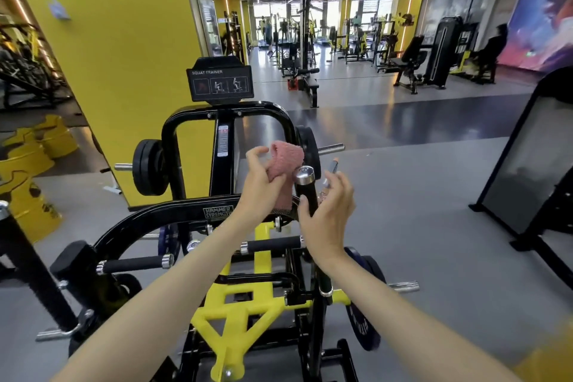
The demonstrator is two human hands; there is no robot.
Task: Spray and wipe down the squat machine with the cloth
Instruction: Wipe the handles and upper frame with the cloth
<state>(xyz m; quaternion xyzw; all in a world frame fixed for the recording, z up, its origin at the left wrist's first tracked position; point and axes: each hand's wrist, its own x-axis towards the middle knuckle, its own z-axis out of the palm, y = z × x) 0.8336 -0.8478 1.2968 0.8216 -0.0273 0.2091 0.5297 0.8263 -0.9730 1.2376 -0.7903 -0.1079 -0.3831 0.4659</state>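
Note:
The black and yellow squat machine (223, 121) fills the middle of the head view, with a "SQUAT TRAINER" plate on top. My left hand (260, 183) pinches a folded pink cloth (283, 170) just left of an upright black handle with a chrome cap (305, 177). My right hand (328, 214) grips a small clear spray bottle (331, 172) with an orange tip, right of that handle. My thumb lies against the handle's black shaft.
A yellow pillar (117, 71) stands close on the left, with yellow barrels (34, 164) beside it. A black-framed panel (527, 170) leans at the right. Black weight plates (148, 167) hang on the machine. Other gym machines and people are far behind.

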